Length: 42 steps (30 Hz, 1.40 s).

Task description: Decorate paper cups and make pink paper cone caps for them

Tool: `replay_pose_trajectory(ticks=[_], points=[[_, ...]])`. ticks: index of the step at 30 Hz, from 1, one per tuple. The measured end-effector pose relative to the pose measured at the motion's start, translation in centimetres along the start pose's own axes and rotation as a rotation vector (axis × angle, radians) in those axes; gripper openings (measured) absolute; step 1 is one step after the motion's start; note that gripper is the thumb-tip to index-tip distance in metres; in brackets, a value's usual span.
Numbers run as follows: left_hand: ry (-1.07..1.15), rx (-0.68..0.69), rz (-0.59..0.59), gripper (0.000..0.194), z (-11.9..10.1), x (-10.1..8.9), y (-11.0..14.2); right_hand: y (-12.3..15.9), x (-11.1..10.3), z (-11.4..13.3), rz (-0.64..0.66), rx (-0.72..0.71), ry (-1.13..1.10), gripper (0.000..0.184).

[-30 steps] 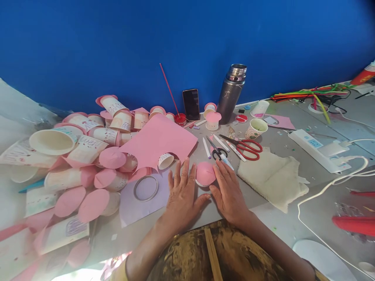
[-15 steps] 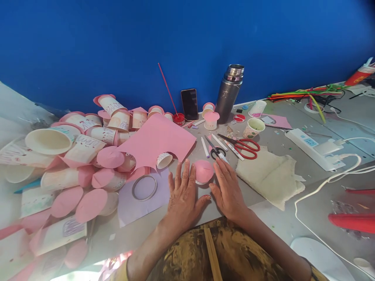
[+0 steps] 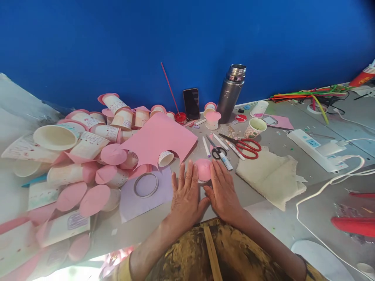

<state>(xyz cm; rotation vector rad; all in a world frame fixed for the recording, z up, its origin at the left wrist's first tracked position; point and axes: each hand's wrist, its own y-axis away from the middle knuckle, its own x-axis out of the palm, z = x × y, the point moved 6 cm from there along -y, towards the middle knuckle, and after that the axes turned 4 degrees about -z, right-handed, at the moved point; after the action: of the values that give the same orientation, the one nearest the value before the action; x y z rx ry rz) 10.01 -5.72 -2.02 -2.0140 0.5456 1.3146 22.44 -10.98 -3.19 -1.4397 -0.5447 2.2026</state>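
A small paper cup with a pink paper disc on top [image 3: 204, 170] stands between my hands on the grey table. My left hand [image 3: 186, 193] lies along its left side, fingers stretched out. On the other side, my right hand [image 3: 224, 191] is stretched out too, fingertips at the disc's right edge. Both thumbs point inward and nearly meet in front of the cup. Just beyond are black-handled scissors [image 3: 217, 151], a glue tube [image 3: 226, 160] and white markers [image 3: 206, 146]. To the left lie a cut pink sheet [image 3: 159, 138] and a tape ring [image 3: 135, 187] on lilac paper [image 3: 129, 208].
Many decorated paper cups [image 3: 88, 146] are heaped at the left. A steel flask [image 3: 231, 95] and a phone [image 3: 191, 104] stand by the blue wall. Red-handled scissors [image 3: 249, 149], a beige cloth [image 3: 271, 175] and a power strip [image 3: 315, 150] with white cables are at the right.
My right hand has moved left against the edge of the pink disc, so the gap between my hands is narrower. The whole view has shifted slightly.
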Motion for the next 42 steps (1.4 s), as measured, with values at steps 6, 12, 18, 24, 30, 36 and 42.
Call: replay_pose_trajectory(ticks=[6, 12, 18, 24, 30, 36, 42], points=[[0.161, -0.071, -0.032, 0.118, 1.2, -0.5, -0.5, -0.6, -2.0, -2.1, -0.214, 0.032, -0.107, 0.068], [0.328, -0.078, -0.062, 0.112, 2.3, -0.3, -3.4, -0.4, -3.8, -3.9, -0.258, 0.043, -0.118, 0.063], [0.718, -0.354, -0.086, 0.105, 3.2, 0.8, -5.1, 0.6, -4.7, -4.7, -0.290, 0.092, -0.164, 0.063], [1.542, -0.704, -0.107, 0.080, 4.2, -0.4, -5.7, 1.2, -4.8, -5.6, -0.302, 0.138, -0.210, 0.056], [1.924, -0.747, 0.022, 0.043, 3.3, -2.2, -4.9, 1.2, -4.0, -4.2, -0.234, 0.090, -0.287, 0.039], [1.878, -0.650, 0.017, 0.050, 2.3, -2.3, -2.6, -0.3, -4.6, -0.8, -0.232, 0.008, -0.294, 0.017], [1.880, -0.594, 0.001, 0.063, 1.5, -3.1, -0.1, -0.6, -5.1, 1.1, -0.221, 0.022, -0.292, 0.024]])
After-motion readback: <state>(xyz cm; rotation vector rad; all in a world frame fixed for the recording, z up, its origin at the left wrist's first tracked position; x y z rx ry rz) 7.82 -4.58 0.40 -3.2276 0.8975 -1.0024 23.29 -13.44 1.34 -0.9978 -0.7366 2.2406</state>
